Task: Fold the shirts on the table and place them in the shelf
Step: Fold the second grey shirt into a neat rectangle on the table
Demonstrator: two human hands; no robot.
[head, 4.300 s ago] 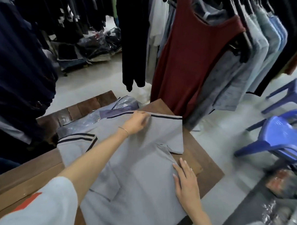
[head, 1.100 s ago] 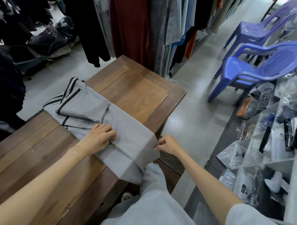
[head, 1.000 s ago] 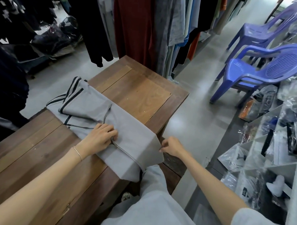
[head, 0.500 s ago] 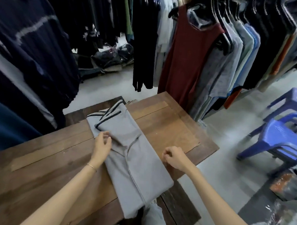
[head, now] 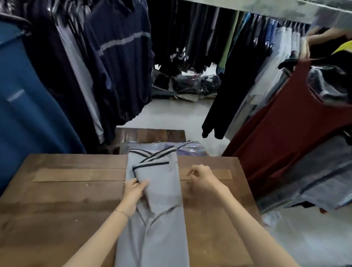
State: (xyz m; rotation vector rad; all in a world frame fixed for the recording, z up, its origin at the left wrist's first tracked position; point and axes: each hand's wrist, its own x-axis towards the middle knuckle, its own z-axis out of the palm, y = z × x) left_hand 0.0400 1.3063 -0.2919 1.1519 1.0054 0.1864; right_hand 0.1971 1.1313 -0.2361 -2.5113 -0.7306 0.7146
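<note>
Head view: a grey short-sleeved shirt with dark stripe trim on the sleeve hems (head: 158, 202) is lying on a brown wooden plank counter (head: 59, 199), folded into a long narrow strip running from the near edge up to the far edge. Both striped sleeves are lying folded in over the top of the strip and crossing each other.

The left hand (head: 133, 193) is resting on the left side of the strip, its grip pinching the edge of the folded-in sleeve between thumb and fingers. A thin bracelet (head: 122, 212) is sitting on the left wrist.

The right hand (head: 202, 178) is hanging just beside the shirt's right edge, over bare wood, fingers curled in a clenched grip and grasping nothing; whether it is touching the fabric, cannot tell.

Past the far end of the shirt a clear plastic bag with purple cloth inside (head: 187, 149) is lying on a second dark wooden surface (head: 151, 134).

Hanging clothes are surrounding the counter: a blue top (head: 22, 108) at left, a navy striped garment (head: 118, 51) behind it, a dark red sleeveless top (head: 287, 127) at right. Bagged dark clothes (head: 192, 86) are sitting on the pale floor (head: 171, 115) further back. Picture is blurring slightly at the edges.
</note>
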